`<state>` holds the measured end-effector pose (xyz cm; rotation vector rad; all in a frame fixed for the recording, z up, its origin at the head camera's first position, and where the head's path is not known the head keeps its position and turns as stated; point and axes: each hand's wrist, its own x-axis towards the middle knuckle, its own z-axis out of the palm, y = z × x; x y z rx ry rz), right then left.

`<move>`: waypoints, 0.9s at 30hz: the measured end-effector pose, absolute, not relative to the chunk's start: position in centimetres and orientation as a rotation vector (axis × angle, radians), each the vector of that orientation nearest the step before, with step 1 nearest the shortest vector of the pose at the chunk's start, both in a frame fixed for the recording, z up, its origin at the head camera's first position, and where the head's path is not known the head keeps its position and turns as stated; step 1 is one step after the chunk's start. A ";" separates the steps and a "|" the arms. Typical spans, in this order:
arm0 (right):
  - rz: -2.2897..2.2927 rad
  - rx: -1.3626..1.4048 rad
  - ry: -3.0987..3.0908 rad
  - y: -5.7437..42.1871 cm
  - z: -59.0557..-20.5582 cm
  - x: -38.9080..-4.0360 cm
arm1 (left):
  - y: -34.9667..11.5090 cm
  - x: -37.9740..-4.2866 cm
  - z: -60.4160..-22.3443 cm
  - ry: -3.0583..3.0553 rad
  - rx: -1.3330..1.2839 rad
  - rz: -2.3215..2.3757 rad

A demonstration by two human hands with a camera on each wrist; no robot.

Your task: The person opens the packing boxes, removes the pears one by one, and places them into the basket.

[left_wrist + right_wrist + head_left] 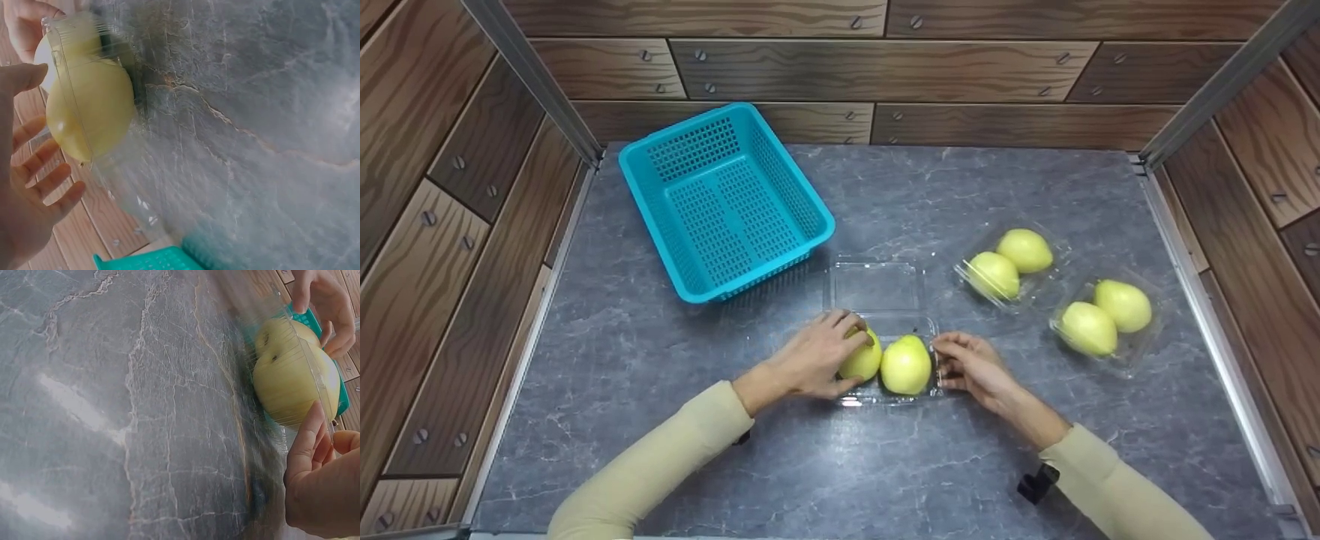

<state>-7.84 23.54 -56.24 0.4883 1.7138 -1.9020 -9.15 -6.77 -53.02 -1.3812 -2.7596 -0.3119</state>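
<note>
An open clear plastic clamshell container lies in front of me, its lid folded back flat on the far side. Two yellow-green pears sit side by side in its base: a left pear and a right pear. Over the left pear is my left hand; its fingers are spread and fairly straight around the fruit in the left wrist view. My right hand pinches the container's right rim between thumb and fingers, close to the right pear. The left hand's palm is hidden from above.
A turquoise plastic basket stands at the back left. To the right are two closed clear containers, a farther one with two pears and a nearer one with two pears. Wood-patterned walls border the grey marbled table.
</note>
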 end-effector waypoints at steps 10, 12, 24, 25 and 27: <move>-1.899 0.488 1.723 23.6 -56.2 -7.8 | -6.1 -9.3 -53.3 -2.751 -1.449 -0.178; -1.895 0.481 1.724 23.5 -56.2 -7.8 | -6.0 -9.4 -53.3 -2.744 -1.458 -0.164; -1.902 0.495 1.718 23.6 -56.3 -7.7 | -5.3 -9.6 -53.4 -2.760 -1.489 -0.147; -1.903 0.496 1.719 23.6 -56.3 -7.7 | -5.2 -9.6 -53.4 -2.759 -1.495 -0.146; -1.902 0.496 1.722 23.6 -56.4 -7.7 | -5.1 -9.8 -53.5 -2.754 -1.507 -0.135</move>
